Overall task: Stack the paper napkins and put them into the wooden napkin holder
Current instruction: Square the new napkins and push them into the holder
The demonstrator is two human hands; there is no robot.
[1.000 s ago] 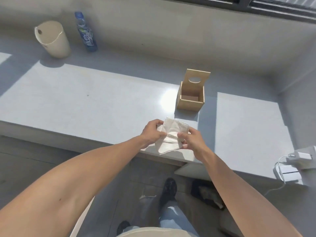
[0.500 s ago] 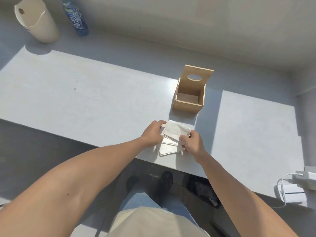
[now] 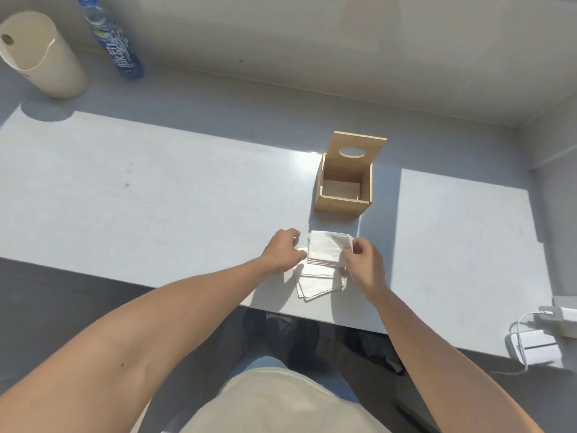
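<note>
Both hands are squaring the napkins (image 3: 324,251) on the table (image 3: 156,189): right hand (image 3: 363,264) pinching the edge, left hand (image 3: 282,250) loosely bracing, before the open wooden holder (image 3: 342,203).

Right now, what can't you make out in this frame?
- Head view: napkins, count unreadable, layers too thin.
- Left hand fingertips curled under; napkin contact unclear.
- Wooden napkin holder near floor hidden by front wall.
- Bottle cap cut off by top edge.
</note>
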